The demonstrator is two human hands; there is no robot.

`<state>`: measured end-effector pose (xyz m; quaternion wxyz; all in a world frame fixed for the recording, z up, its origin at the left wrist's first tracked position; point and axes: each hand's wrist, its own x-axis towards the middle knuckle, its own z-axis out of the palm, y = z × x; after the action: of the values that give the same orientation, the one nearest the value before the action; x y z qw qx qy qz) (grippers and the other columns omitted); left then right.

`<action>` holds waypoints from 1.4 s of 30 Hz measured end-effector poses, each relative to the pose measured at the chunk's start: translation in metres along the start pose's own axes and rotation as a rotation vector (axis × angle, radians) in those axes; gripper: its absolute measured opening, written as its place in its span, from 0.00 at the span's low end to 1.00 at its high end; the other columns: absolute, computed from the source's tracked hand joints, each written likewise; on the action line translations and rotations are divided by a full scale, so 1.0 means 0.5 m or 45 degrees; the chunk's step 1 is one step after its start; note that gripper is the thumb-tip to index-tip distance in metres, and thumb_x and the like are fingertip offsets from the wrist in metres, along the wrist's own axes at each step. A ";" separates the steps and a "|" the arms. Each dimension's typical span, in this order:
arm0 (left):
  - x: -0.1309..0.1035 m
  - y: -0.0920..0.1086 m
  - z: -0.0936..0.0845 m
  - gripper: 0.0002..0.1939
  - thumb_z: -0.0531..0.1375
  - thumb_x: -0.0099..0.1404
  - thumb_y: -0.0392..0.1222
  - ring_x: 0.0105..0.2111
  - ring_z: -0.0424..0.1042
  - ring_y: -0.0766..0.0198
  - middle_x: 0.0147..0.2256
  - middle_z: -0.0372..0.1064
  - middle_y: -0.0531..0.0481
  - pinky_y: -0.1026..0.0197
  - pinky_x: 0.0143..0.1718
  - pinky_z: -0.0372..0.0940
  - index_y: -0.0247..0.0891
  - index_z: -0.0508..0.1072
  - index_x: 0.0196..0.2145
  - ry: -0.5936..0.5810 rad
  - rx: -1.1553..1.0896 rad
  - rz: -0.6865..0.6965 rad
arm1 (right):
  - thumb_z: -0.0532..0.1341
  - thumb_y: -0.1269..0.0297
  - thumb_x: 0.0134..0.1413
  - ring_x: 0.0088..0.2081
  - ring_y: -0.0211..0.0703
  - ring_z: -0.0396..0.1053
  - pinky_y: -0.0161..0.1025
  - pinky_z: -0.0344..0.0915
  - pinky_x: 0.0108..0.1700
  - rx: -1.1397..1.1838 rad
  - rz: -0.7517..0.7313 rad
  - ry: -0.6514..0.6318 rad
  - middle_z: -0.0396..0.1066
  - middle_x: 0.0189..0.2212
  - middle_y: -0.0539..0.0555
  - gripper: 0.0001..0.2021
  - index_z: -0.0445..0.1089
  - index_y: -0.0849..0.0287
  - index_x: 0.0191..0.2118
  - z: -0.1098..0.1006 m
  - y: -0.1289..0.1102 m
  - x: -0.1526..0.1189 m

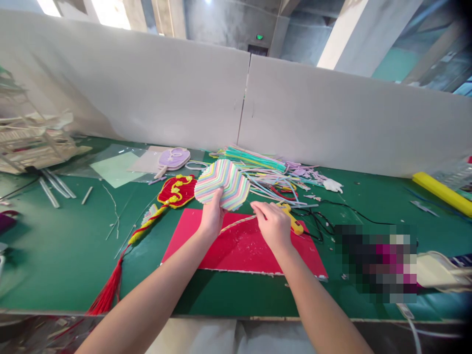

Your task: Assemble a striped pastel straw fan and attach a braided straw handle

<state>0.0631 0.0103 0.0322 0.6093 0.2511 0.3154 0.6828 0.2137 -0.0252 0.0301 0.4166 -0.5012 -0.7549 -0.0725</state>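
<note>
My left hand (213,216) grips the lower edge of a pastel, zigzag-striped panel (230,179), thumb on its near face. The panel looks like a round, scallop-edged fan face made of fuzzy stems, tilted up toward me. Just right of its lower edge, my right hand (273,223) has its thumb and fingertips pinched together; anything between them is too small to make out. A pale twisted cord (236,224) runs between the two hands, and whether the right fingers touch it is unclear. Both hands are above a red board (247,253).
A yellow glue gun (296,225) rests behind my right hand. Colourful fuzzy stems (258,160) are heaped at the back. Left lie a red-and-yellow fan (184,191) with a red tassel (110,285) and a purple fan (175,158). A yellow bar (442,193) lies far right.
</note>
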 end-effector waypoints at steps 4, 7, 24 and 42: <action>0.004 0.002 0.001 0.25 0.61 0.56 0.39 0.46 0.71 0.55 0.50 0.68 0.48 0.57 0.42 0.70 0.43 0.64 0.53 0.039 0.009 0.057 | 0.53 0.63 0.59 0.29 0.41 0.70 0.36 0.64 0.36 0.202 0.160 -0.044 0.74 0.26 0.52 0.11 0.72 0.57 0.36 0.005 -0.004 -0.001; 0.004 0.004 0.001 0.25 0.62 0.56 0.38 0.48 0.69 0.55 0.50 0.69 0.49 0.57 0.45 0.69 0.43 0.65 0.53 0.051 0.008 0.087 | 0.53 0.60 0.58 0.23 0.39 0.67 0.34 0.63 0.29 0.438 0.318 -0.164 0.71 0.21 0.50 0.12 0.71 0.57 0.33 0.005 -0.001 0.002; 0.000 0.008 0.005 0.24 0.62 0.57 0.43 0.48 0.69 0.54 0.51 0.68 0.47 0.53 0.47 0.67 0.43 0.66 0.51 0.001 -0.056 0.085 | 0.54 0.60 0.57 0.21 0.37 0.64 0.34 0.60 0.28 0.440 0.329 -0.143 0.69 0.19 0.49 0.10 0.71 0.57 0.32 -0.004 -0.003 0.003; -0.012 0.005 0.010 0.24 0.63 0.55 0.41 0.51 0.67 0.54 0.50 0.68 0.47 0.52 0.49 0.66 0.43 0.67 0.50 -0.033 -0.056 0.074 | 0.54 0.62 0.58 0.25 0.39 0.67 0.34 0.61 0.31 0.369 0.258 -0.080 0.71 0.22 0.50 0.09 0.71 0.57 0.34 0.003 -0.008 -0.001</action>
<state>0.0658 0.0046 0.0379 0.5986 0.2556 0.2848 0.7037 0.2095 -0.0268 0.0300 0.4661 -0.5112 -0.7158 0.0951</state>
